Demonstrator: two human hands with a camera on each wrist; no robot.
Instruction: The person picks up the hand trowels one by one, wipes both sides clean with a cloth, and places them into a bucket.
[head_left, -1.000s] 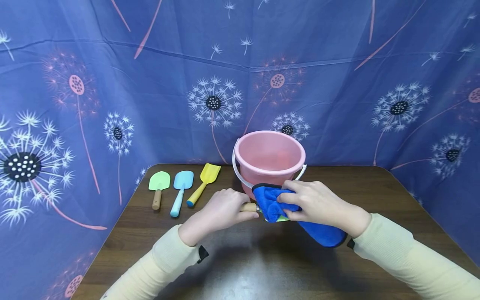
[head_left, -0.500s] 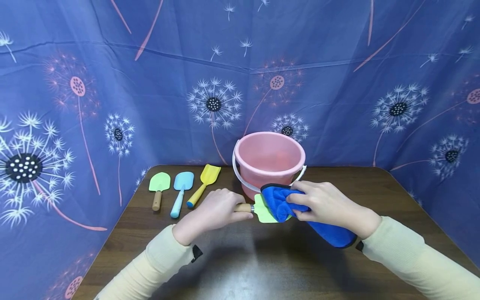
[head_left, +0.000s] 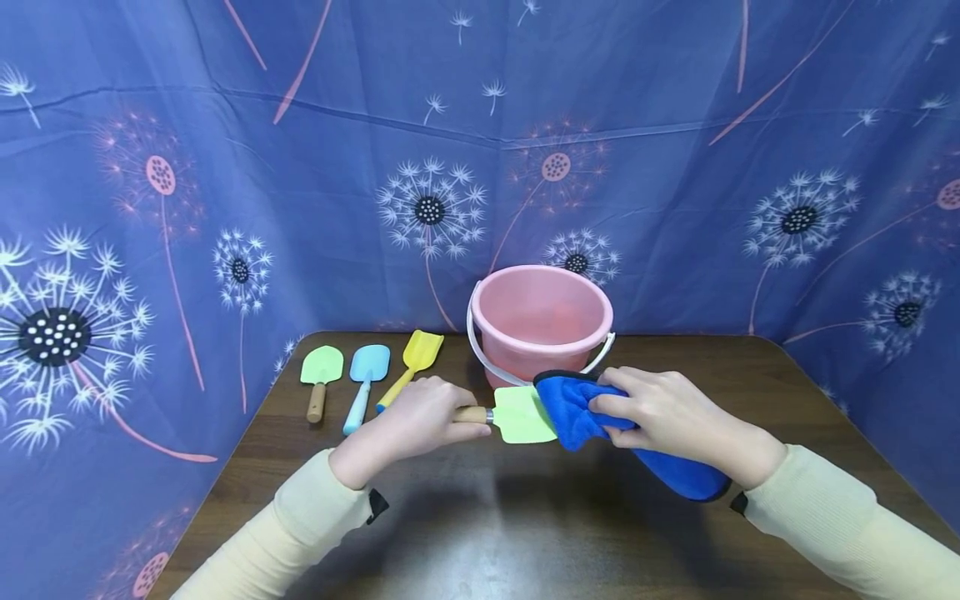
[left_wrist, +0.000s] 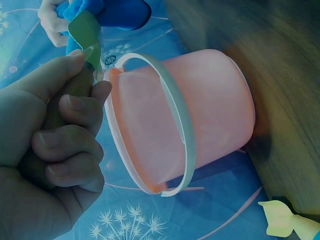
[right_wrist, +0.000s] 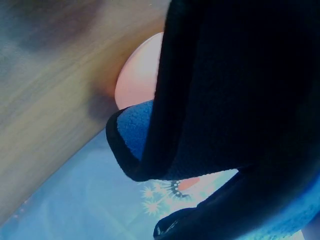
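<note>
My left hand (head_left: 420,419) grips the wooden handle of a toy shovel with a flat light-green blade (head_left: 521,415). In the left wrist view, the fingers (left_wrist: 75,142) curl round that handle. My right hand (head_left: 667,421) pinches a bunched blue cloth (head_left: 566,408) with black edging, and its tail hangs below the wrist. The cloth lies against the blade's right end and hides that part. Both are held above the table, in front of the pink bucket (head_left: 517,358). In the right wrist view the dark cloth (right_wrist: 215,100) covers the right hand.
Three more toy shovels lie in a row at the table's left: a green one (head_left: 322,364), a light-blue one (head_left: 370,362) and a yellow one (head_left: 422,350). The pink bucket with its white handle (head_left: 480,346) stands at the back, near a blue dandelion-print curtain (head_left: 337,208).
The right hand has slid the cloth rightward along the blade, uncovering most of the green surface. The left hand has drawn the shovel slightly left, so the hands are farther apart.
</note>
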